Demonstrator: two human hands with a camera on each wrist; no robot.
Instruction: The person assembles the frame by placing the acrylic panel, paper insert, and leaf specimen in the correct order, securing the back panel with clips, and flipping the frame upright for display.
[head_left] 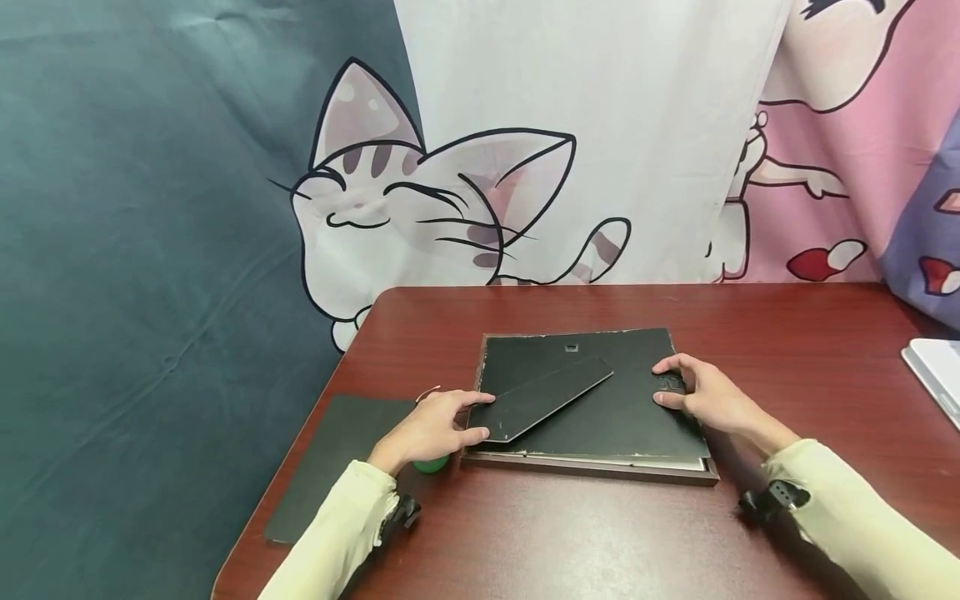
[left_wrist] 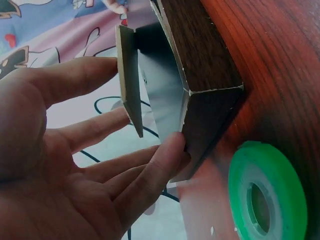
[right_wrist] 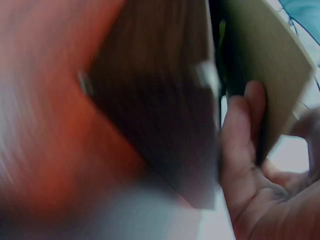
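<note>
Backing board (head_left: 588,410), black and rectangular: left hand (head_left: 437,423), fingers apart, touches its left side; right hand (head_left: 711,397) pinches its right edge.

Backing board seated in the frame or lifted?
Lifted, at least at its right end: right wrist view shows the right hand with fingertips between backing board and frame.
</note>
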